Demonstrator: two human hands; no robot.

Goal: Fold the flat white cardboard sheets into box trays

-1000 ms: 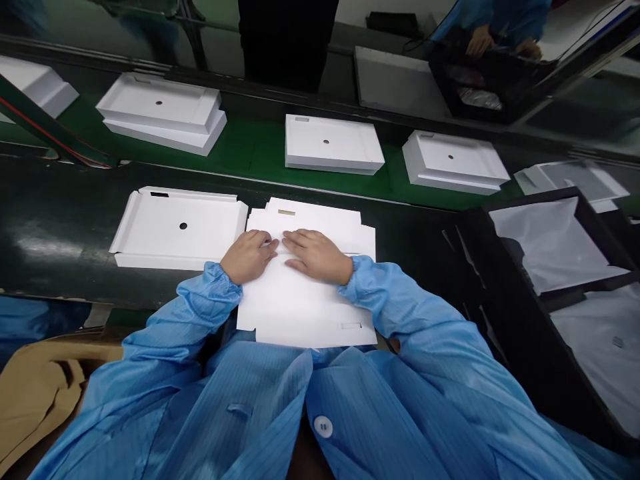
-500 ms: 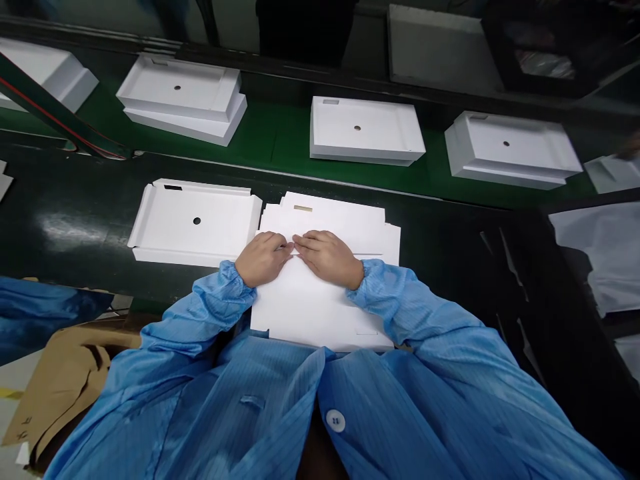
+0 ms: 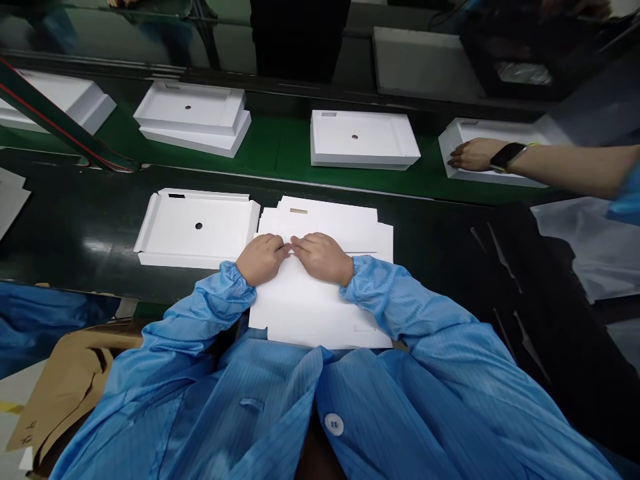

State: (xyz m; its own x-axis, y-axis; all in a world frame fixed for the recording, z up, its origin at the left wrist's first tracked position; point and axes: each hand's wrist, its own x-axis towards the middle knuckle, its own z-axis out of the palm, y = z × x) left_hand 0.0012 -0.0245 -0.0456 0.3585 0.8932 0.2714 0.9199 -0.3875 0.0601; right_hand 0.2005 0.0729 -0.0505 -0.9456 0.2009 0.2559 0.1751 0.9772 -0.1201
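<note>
A flat white cardboard box blank [image 3: 320, 310] lies before me, its near edge against my blue coat. Both hands meet at its fold line. My left hand [image 3: 263, 259] is closed, with curled fingers pinching at the crease. Beside it, my right hand [image 3: 323, 257] rests on the blank, fingers together and tips at the same crease; what lies under them is hidden. To the left sits a partly folded white cardboard tray [image 3: 223, 223] with raised edges and a round hole.
Stacked white boxes [image 3: 357, 137] stand along the green belt [image 3: 277, 137] behind. Another person's hand [image 3: 477, 155], with a watch, rests on the right-hand box. Black sheets [image 3: 545, 287] lie at right, a brown carton [image 3: 65, 387] at lower left. A slanted green post [image 3: 65, 120] crosses the left.
Another person's arm has come in from the right onto the far-right box. My hands stay at the crease, almost unmoved. The view has shifted slightly.
</note>
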